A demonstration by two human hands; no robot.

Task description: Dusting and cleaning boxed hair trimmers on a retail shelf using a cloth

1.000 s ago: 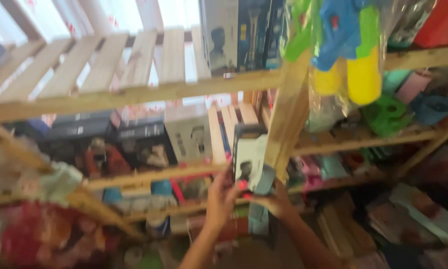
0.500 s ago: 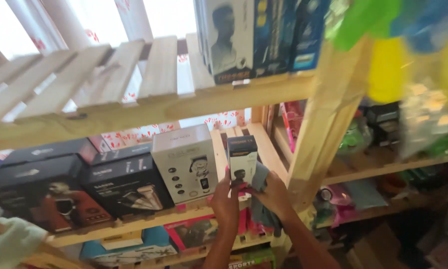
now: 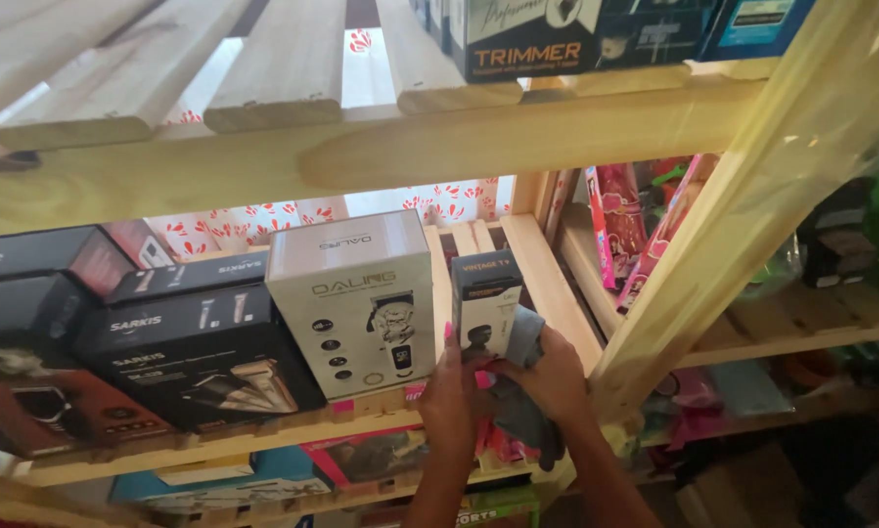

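The pale wooden slatted shelf rack (image 3: 518,147) fills the view more closely than half a second ago, so the camera has come nearer and the middle board now sits in the centre. On this board, at 9 o'clock from the hands, lie flat black cardboard boxes (image 3: 200,357), and just beside them stands the tall cream cardboard box with a clipper picture (image 3: 353,298). The narrow dark upright box with a head silhouette (image 3: 485,303) stands at 12 o'clock from the hands, near the slanted wooden post (image 3: 713,254); it has stayed at the same place on the shelf. The left hand (image 3: 449,396) touches its lower left edge with straight fingers. The right hand (image 3: 554,381) pinches a grey crumpled cloth (image 3: 519,391) against the box's right side, which looks like wiping work going on.
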